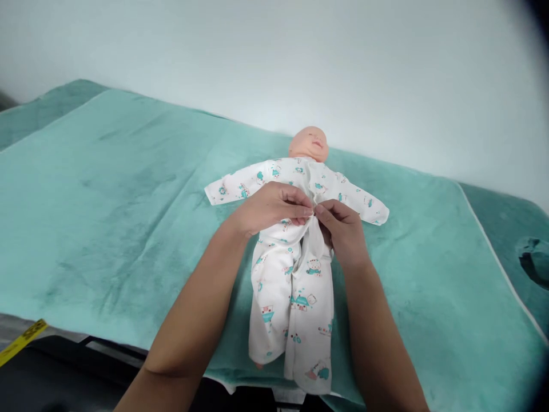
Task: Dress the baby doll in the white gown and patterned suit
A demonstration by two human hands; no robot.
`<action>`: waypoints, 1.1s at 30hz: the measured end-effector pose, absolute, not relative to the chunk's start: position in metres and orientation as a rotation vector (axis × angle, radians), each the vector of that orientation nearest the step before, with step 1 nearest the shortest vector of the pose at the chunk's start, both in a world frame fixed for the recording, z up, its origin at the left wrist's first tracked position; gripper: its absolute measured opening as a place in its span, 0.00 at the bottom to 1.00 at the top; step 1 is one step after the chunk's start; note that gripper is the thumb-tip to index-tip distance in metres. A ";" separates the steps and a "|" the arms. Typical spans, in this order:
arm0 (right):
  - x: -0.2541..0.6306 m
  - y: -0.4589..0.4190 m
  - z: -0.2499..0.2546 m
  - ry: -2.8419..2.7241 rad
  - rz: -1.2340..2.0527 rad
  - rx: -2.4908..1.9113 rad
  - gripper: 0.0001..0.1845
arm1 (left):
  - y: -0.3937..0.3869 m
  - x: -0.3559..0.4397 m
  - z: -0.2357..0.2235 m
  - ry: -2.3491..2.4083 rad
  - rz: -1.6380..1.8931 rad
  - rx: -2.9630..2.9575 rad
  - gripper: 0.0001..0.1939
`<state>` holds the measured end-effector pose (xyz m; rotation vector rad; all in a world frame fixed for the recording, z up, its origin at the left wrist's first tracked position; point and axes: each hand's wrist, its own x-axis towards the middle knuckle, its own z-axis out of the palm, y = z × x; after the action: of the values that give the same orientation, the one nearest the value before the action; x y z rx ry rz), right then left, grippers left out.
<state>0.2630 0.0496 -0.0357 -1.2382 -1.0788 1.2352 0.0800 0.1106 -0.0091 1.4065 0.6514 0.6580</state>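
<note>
A baby doll (309, 143) lies on its back, dressed in a white long-sleeved shirt (270, 170) and white trousers (270, 309), both printed with small teal and pink pictures. Over the doll's belly, my left hand (283, 205) pinches one front edge of the shirt. Close against it, my right hand (341, 226) pinches the other edge, thumb and forefinger pressed together. The fingertips of both hands meet at the shirt's front opening. Whatever fastener sits between them is too small to make out. The shirt's sleeves stretch out to either side.
Under the doll, a teal plush cloth (128, 189) covers the table, and a pale wall (257, 51) rises behind it. A dark round opening (536, 263) shows at the right. At the lower left lies a yellow strip (23, 342) with black marks.
</note>
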 end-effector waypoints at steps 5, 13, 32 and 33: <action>0.263 0.051 -0.037 -1.057 1.246 -1.244 0.17 | 0.109 0.081 -0.007 0.658 0.634 1.386 0.10; 0.267 0.054 -0.040 -1.036 1.266 -1.232 0.19 | 0.111 0.081 -0.010 0.659 0.616 1.444 0.07; 0.273 0.054 -0.039 -1.151 1.308 -1.238 0.20 | 0.112 0.083 -0.011 0.678 0.594 1.438 0.10; 0.275 0.055 -0.041 -1.161 1.325 -1.222 0.20 | 0.112 0.083 -0.011 0.678 0.596 1.442 0.10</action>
<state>0.2755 0.0547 -0.0407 -1.2225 -1.1614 1.3253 0.0832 0.1125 -0.0113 1.4423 0.6785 0.5956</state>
